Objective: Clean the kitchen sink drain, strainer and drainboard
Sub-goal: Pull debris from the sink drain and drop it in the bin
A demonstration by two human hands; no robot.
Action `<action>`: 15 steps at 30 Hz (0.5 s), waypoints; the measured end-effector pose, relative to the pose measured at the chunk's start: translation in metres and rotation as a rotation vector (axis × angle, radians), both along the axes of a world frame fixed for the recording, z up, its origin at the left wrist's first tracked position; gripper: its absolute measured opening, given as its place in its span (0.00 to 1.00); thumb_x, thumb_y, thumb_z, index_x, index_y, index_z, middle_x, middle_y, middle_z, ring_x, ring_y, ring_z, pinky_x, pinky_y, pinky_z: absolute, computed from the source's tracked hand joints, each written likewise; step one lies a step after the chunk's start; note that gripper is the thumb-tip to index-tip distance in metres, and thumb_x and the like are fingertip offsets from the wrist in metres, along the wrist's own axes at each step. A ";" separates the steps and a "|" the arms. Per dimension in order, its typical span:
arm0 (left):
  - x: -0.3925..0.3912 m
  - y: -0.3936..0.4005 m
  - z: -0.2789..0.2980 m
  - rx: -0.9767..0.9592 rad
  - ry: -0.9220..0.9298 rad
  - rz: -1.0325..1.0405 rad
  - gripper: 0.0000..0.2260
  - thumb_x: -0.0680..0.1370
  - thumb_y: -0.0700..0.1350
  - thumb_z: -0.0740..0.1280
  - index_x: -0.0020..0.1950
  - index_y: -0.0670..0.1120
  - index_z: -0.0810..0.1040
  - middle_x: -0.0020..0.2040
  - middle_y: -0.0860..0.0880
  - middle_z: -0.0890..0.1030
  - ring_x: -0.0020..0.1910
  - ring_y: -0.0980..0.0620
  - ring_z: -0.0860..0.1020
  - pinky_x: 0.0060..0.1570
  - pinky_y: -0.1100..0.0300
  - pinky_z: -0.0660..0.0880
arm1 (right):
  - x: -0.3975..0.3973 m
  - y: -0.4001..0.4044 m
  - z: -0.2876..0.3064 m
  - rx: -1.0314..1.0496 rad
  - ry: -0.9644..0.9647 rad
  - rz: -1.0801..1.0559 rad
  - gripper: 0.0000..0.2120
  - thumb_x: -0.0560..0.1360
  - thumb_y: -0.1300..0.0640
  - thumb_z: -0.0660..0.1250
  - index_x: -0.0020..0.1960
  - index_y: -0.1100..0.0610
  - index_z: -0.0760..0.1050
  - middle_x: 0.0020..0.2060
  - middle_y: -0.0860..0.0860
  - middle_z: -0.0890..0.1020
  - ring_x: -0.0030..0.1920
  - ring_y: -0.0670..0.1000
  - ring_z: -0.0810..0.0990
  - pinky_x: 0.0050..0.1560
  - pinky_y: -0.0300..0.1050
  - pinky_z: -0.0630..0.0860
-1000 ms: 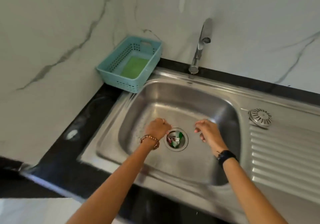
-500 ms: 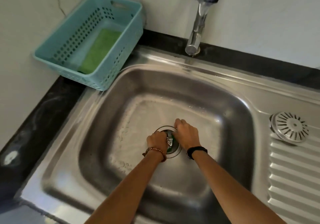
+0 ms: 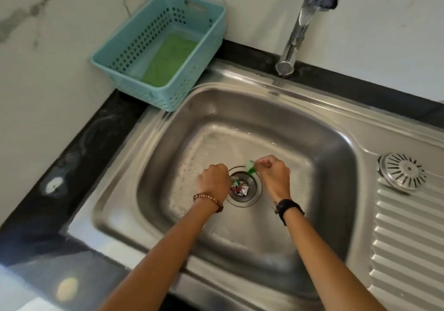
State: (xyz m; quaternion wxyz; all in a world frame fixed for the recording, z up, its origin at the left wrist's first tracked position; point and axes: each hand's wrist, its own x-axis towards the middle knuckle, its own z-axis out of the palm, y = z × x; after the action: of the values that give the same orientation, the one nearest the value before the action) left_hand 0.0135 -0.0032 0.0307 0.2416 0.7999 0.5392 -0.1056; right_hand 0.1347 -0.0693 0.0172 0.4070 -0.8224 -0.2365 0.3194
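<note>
The right hand point(image 3: 276, 178) pinches a green scrap point(image 3: 251, 169) just above the drain point(image 3: 243, 187), while the left hand point(image 3: 212, 182) is curled at the drain's left rim over the remaining debris point(image 3: 239, 188); what its grip holds, I cannot tell. A loose pinch could drop the scrap back down the hole. The strainer point(image 3: 402, 172) lies on the drainboard point(image 3: 408, 233) at the sink's right edge, and the basin floor leaves open room all round.

We see steel sink point(image 3: 153, 171), wet basin. Drain point(image 3: 243, 187) open at centre w/ foil & green scraps inside. Round slotted strainer point(image 3: 402, 172) lies on ribbed drainboard point(image 3: 408, 238), right of basin.
</note>
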 end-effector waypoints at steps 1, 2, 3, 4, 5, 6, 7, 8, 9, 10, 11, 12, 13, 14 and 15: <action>-0.009 -0.004 0.015 -0.009 -0.078 0.045 0.11 0.76 0.51 0.65 0.49 0.44 0.79 0.46 0.45 0.82 0.44 0.46 0.79 0.40 0.57 0.73 | -0.008 -0.004 0.015 0.084 0.072 -0.046 0.02 0.74 0.60 0.67 0.45 0.57 0.78 0.42 0.52 0.82 0.42 0.49 0.80 0.40 0.37 0.76; -0.019 -0.008 0.029 -0.022 -0.157 0.087 0.10 0.75 0.51 0.65 0.47 0.46 0.79 0.44 0.46 0.82 0.40 0.48 0.79 0.38 0.58 0.72 | -0.016 -0.009 0.031 0.155 0.128 -0.081 0.01 0.74 0.61 0.68 0.44 0.57 0.78 0.42 0.52 0.82 0.39 0.46 0.80 0.36 0.34 0.76; -0.034 -0.015 0.044 -0.032 -0.237 0.138 0.08 0.75 0.51 0.66 0.45 0.47 0.79 0.42 0.47 0.82 0.38 0.49 0.80 0.37 0.59 0.72 | -0.029 -0.015 0.047 0.215 0.166 -0.099 0.02 0.73 0.61 0.68 0.43 0.56 0.78 0.41 0.52 0.83 0.35 0.43 0.79 0.32 0.31 0.75; -0.050 -0.023 0.059 -0.039 -0.319 0.194 0.07 0.74 0.50 0.66 0.44 0.48 0.79 0.42 0.47 0.83 0.38 0.48 0.80 0.38 0.59 0.73 | -0.044 -0.022 0.063 0.268 0.197 -0.097 0.02 0.73 0.61 0.68 0.42 0.55 0.78 0.40 0.51 0.83 0.31 0.41 0.78 0.30 0.30 0.73; -0.070 -0.033 0.073 -0.038 -0.397 0.252 0.05 0.74 0.49 0.66 0.42 0.49 0.79 0.41 0.48 0.83 0.38 0.48 0.81 0.39 0.59 0.73 | -0.061 -0.030 0.079 0.319 0.226 -0.078 0.02 0.73 0.60 0.69 0.42 0.54 0.78 0.38 0.51 0.82 0.29 0.40 0.77 0.29 0.30 0.73; -0.091 -0.043 0.087 -0.023 -0.467 0.299 0.04 0.73 0.49 0.67 0.41 0.50 0.78 0.40 0.49 0.83 0.38 0.48 0.81 0.39 0.59 0.73 | -0.081 -0.039 0.095 0.367 0.252 -0.045 0.02 0.73 0.60 0.69 0.42 0.54 0.78 0.36 0.50 0.82 0.29 0.42 0.76 0.30 0.30 0.73; -0.110 -0.054 0.099 -0.001 -0.527 0.336 0.04 0.73 0.48 0.67 0.40 0.50 0.76 0.38 0.49 0.82 0.36 0.49 0.81 0.39 0.60 0.73 | -0.100 -0.047 0.107 0.405 0.271 -0.005 0.02 0.73 0.60 0.69 0.43 0.55 0.78 0.35 0.50 0.81 0.29 0.43 0.76 0.30 0.31 0.73; -0.136 -0.067 0.110 0.024 -0.578 0.382 0.04 0.73 0.47 0.68 0.39 0.51 0.76 0.37 0.50 0.82 0.35 0.49 0.81 0.39 0.60 0.74 | -0.125 -0.056 0.119 0.429 0.286 0.044 0.02 0.73 0.60 0.69 0.43 0.55 0.78 0.34 0.50 0.81 0.29 0.43 0.75 0.31 0.31 0.73; -0.164 -0.080 0.119 0.045 -0.617 0.431 0.04 0.73 0.47 0.68 0.38 0.51 0.75 0.35 0.51 0.81 0.35 0.49 0.81 0.41 0.58 0.76 | -0.152 -0.066 0.129 0.445 0.299 0.096 0.02 0.73 0.61 0.69 0.43 0.55 0.78 0.33 0.49 0.80 0.30 0.43 0.75 0.31 0.32 0.74; -0.196 -0.095 0.126 0.060 -0.640 0.483 0.04 0.73 0.46 0.67 0.38 0.51 0.75 0.34 0.51 0.81 0.35 0.49 0.81 0.42 0.56 0.77 | -0.181 -0.075 0.135 0.458 0.321 0.146 0.03 0.73 0.62 0.69 0.42 0.55 0.77 0.31 0.47 0.80 0.29 0.42 0.75 0.31 0.32 0.74; -0.228 -0.109 0.129 0.076 -0.655 0.523 0.04 0.73 0.46 0.67 0.38 0.50 0.76 0.34 0.51 0.81 0.35 0.50 0.81 0.43 0.54 0.77 | -0.211 -0.084 0.139 0.463 0.347 0.194 0.04 0.73 0.62 0.69 0.41 0.55 0.77 0.30 0.47 0.80 0.29 0.42 0.76 0.31 0.32 0.75; -0.255 -0.122 0.130 0.089 -0.663 0.550 0.04 0.73 0.45 0.67 0.38 0.50 0.77 0.34 0.51 0.81 0.35 0.50 0.80 0.43 0.53 0.77 | -0.235 -0.094 0.140 0.463 0.375 0.239 0.05 0.73 0.63 0.69 0.40 0.55 0.77 0.29 0.47 0.81 0.30 0.41 0.77 0.31 0.32 0.75; -0.289 -0.138 0.128 0.111 -0.663 0.590 0.03 0.73 0.45 0.67 0.39 0.50 0.77 0.35 0.51 0.81 0.36 0.51 0.80 0.42 0.53 0.77 | -0.265 -0.104 0.138 0.450 0.409 0.304 0.05 0.72 0.64 0.68 0.40 0.55 0.78 0.30 0.47 0.81 0.30 0.42 0.77 0.32 0.32 0.75; -0.320 -0.153 0.124 0.133 -0.656 0.631 0.03 0.73 0.46 0.67 0.39 0.50 0.77 0.36 0.51 0.81 0.36 0.51 0.80 0.42 0.54 0.76 | -0.293 -0.113 0.133 0.434 0.440 0.370 0.06 0.72 0.64 0.68 0.41 0.55 0.78 0.30 0.47 0.82 0.31 0.42 0.78 0.32 0.32 0.76; -0.351 -0.168 0.117 0.153 -0.642 0.680 0.02 0.73 0.46 0.68 0.40 0.50 0.78 0.37 0.51 0.81 0.36 0.52 0.80 0.41 0.56 0.76 | -0.320 -0.120 0.126 0.411 0.464 0.431 0.06 0.72 0.64 0.69 0.41 0.54 0.78 0.30 0.48 0.82 0.31 0.43 0.79 0.33 0.32 0.76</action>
State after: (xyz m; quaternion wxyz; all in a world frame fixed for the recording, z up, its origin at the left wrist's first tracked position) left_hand -0.3372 -0.1713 0.1478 0.3574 0.5855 0.6749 0.2718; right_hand -0.1853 -0.1897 0.1427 0.5297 -0.5608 -0.3649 0.5213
